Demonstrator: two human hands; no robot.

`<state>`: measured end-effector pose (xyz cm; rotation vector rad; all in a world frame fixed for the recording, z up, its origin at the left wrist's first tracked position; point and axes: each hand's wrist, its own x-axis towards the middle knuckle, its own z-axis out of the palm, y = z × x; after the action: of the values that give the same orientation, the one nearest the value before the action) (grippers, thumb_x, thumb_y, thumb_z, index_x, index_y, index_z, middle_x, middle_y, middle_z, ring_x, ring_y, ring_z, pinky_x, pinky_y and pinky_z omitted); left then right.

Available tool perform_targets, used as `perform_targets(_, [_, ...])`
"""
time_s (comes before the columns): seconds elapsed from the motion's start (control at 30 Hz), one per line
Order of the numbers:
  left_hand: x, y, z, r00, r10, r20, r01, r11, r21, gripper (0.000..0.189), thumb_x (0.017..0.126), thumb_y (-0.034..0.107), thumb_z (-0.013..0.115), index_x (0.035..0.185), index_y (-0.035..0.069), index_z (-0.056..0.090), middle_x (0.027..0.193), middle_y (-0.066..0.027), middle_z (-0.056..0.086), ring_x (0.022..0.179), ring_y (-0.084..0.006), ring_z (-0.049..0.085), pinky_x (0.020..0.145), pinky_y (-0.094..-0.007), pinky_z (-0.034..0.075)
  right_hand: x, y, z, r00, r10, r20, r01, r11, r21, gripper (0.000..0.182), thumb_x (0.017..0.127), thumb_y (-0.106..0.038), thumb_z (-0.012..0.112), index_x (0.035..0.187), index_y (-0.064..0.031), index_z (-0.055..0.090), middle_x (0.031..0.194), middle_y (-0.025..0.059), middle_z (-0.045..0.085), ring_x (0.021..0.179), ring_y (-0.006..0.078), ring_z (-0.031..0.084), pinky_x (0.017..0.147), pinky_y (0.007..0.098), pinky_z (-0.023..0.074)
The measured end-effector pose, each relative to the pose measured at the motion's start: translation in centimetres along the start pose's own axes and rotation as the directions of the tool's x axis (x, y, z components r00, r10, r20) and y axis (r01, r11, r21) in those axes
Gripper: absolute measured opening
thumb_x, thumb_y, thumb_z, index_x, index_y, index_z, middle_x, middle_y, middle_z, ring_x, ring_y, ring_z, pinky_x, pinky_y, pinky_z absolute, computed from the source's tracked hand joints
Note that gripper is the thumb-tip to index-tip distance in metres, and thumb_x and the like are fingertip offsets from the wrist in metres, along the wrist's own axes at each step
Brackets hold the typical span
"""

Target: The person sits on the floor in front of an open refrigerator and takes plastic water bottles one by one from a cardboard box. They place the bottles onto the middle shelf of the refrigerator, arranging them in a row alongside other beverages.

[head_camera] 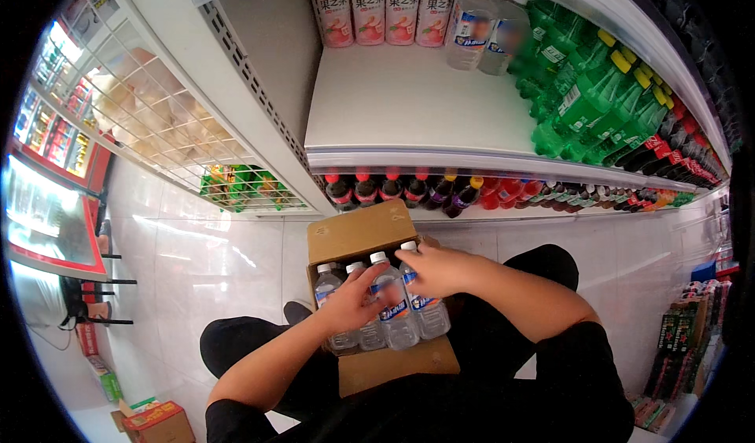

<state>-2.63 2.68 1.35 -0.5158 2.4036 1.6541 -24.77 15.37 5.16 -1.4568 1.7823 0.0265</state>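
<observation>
An open cardboard box (363, 230) rests before me between my knees, with several clear plastic bottles with white caps lying tilted in it. My left hand (353, 304) lies over the middle bottles, fingers spread, touching a bottle with a blue label (396, 319); whether it grips is not plain. At the box's right side, my right hand (433, 266) is curled round the neck of the rightmost bottle (433, 319). Above the box is a white shelf (413, 106). Two similar clear bottles (469, 33) stand at its back, beside pink cartons or bottles (368, 12).
Green soda bottles (590, 101) fill the shelf's right part. Dark and red drinks (416, 189) line the lower shelf. A white wire rack (171, 106) stands left. Stacked drink packs (678, 337) are at right, a red carton (156, 422) at lower left. Another person's foot (100, 310) shows at far left.
</observation>
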Motion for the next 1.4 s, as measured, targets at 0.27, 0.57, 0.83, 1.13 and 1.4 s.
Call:
perform_targets(0.27, [0.9, -0.5, 0.4, 1.000, 0.003, -0.013, -0.003, 1.000, 0.026, 0.082, 0.091, 0.023, 0.078, 0.159, 0.012, 0.034, 0.148, -0.0211, 0.047, 0.126, -0.0321, 0.056, 0.089, -0.0376, 0.059, 3.4, 1.5, 1.6, 0.984, -0.043, 0.175, -0.014, 0.950, 0.313, 0.077, 0.081, -0.036, 0.084, 0.145, -0.0101, 0.049, 0.128, 0.0298, 0.058, 0.097, 0.0372, 0.073, 0.070, 0.0458, 0.0629])
perform_targets(0.57, [0.5, -2.6, 1.1, 0.969, 0.208, -0.136, -0.201, 0.978, 0.061, 0.066, 0.084, 0.024, 0.081, 0.143, 0.012, 0.052, 0.136, -0.0159, 0.059, 0.125, -0.0381, 0.054, 0.106, -0.0457, 0.045, 3.2, 0.5, 2.6, 0.984, -0.176, -0.012, 0.174, 0.959, 0.222, 0.073, 0.074, -0.037, 0.088, 0.134, -0.0075, 0.057, 0.114, 0.0265, 0.065, 0.095, 0.0356, 0.072, 0.077, 0.0450, 0.0602])
perform_targets(0.83, [-1.4, -1.3, 0.1, 0.984, 0.117, -0.131, -0.108, 0.992, 0.067, 0.082, 0.077, 0.017, 0.087, 0.147, 0.011, 0.045, 0.143, -0.0170, 0.053, 0.132, -0.0376, 0.049, 0.115, -0.0453, 0.037, 2.6, -2.3, 2.7, 0.986, -0.092, -0.138, 0.127, 0.954, 0.271, 0.056, 0.076, -0.033, 0.079, 0.126, -0.0147, 0.061, 0.123, 0.0256, 0.060, 0.113, 0.0436, 0.063, 0.093, 0.0485, 0.0533])
perform_targets(1.13, [-3.1, 1.6, -1.2, 0.992, 0.055, -0.112, -0.060, 0.997, -0.043, 0.106, 0.077, 0.024, 0.090, 0.159, 0.007, 0.026, 0.154, -0.0277, 0.046, 0.144, -0.0425, 0.044, 0.116, -0.0463, 0.040, 0.0, -3.2, -2.1, 0.859, -0.073, -0.507, 0.225, 0.943, 0.246, 0.048, 0.078, -0.026, 0.078, 0.123, -0.0153, 0.062, 0.119, 0.0190, 0.062, 0.117, 0.0396, 0.060, 0.099, 0.0454, 0.0498])
perform_targets(1.4, [-4.9, 3.6, -2.2, 0.985, 0.025, -0.169, -0.023, 1.000, 0.016, 0.096, 0.076, 0.021, 0.090, 0.154, 0.008, 0.034, 0.147, -0.0271, 0.052, 0.135, -0.0439, 0.052, 0.110, -0.0464, 0.045, -2.3, -2.6, -5.4, 0.410, -0.076, -0.909, 0.563, 0.805, 0.187, 0.043, 0.081, -0.016, 0.078, 0.119, -0.0048, 0.063, 0.108, 0.0141, 0.070, 0.106, 0.0298, 0.068, 0.096, 0.0391, 0.0508])
